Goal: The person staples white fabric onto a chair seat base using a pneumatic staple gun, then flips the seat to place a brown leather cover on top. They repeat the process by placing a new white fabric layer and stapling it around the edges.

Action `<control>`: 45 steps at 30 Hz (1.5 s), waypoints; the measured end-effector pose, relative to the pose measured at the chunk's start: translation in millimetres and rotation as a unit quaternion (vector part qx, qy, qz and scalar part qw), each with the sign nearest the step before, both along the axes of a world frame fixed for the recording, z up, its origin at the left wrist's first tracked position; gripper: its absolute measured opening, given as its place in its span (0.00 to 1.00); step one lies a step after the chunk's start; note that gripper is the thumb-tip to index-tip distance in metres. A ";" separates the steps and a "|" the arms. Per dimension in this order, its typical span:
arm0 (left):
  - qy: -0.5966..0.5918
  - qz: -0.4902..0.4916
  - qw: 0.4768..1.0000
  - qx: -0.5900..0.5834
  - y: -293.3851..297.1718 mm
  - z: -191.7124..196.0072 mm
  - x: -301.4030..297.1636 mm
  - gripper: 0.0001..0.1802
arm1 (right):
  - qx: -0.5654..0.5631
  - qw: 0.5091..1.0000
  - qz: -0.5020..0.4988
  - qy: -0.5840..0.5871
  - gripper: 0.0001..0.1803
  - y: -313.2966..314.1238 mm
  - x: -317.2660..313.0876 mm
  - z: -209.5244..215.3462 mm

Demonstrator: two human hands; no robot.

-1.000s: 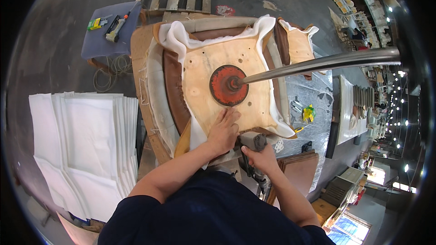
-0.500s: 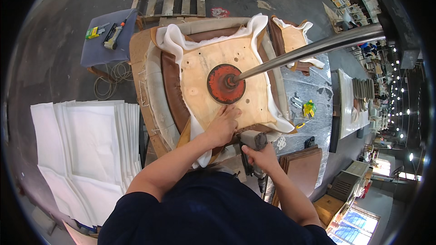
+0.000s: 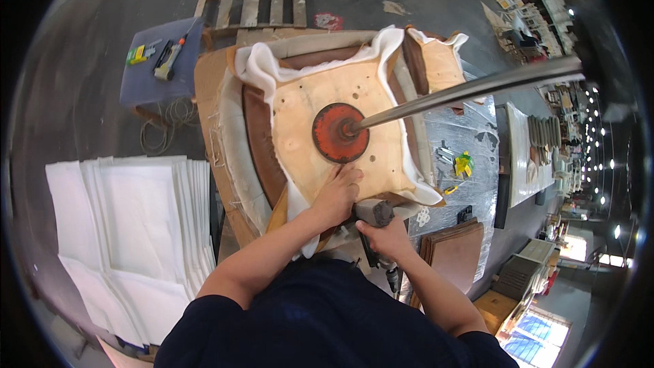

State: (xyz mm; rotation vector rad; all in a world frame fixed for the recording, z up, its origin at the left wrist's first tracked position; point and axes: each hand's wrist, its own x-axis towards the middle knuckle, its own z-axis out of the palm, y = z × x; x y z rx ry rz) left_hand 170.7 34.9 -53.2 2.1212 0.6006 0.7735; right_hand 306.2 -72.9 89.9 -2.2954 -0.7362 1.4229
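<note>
An upholstered chair seat lies upside down, its pale plywood board (image 3: 320, 102) facing up with white padding (image 3: 391, 48) and brown leather around the edges. A round red pressing disc (image 3: 330, 133) on a metal rod (image 3: 470, 92) bears on the board's middle. Just below the disc, my left hand (image 3: 338, 197) rests on the board's near edge, fingers laid forward and slightly apart; what lies under the palm is hidden. My right hand (image 3: 387, 237) grips a staple gun (image 3: 375, 212), its head against the near edge beside my left hand.
White padding sheets (image 3: 129, 232) are stacked at left. A blue-grey stool (image 3: 146, 85) carries another tool. At right, a plastic-covered table (image 3: 470, 129) holds staple strips, a yellow-green packet (image 3: 464, 165) and brown panels (image 3: 453, 252). A second seat piece (image 3: 441, 65) and a wooden pallet (image 3: 255, 0) lie beyond.
The staple gun and my right hand have shifted slightly left, closer to my left hand. My left hand has drawn a little nearer to me. The view has shifted slightly.
</note>
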 end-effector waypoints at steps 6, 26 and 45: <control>-0.026 -0.052 0.996 -0.069 29.1 11.1 -8.9 0.09 | 0.133 0.990 0.015 -0.033 0.35 -23.2 -6.7 -3.3; 0.153 -0.147 0.977 0.016 -91.5 40.9 17.8 0.39 | 0.151 0.865 -0.448 -0.169 0.30 -280.2 60.9 -91.5; 0.379 -0.111 0.903 0.166 -98.2 79.2 47.5 0.43 | 0.119 0.820 -0.551 0.099 0.14 -236.3 528.4 -320.6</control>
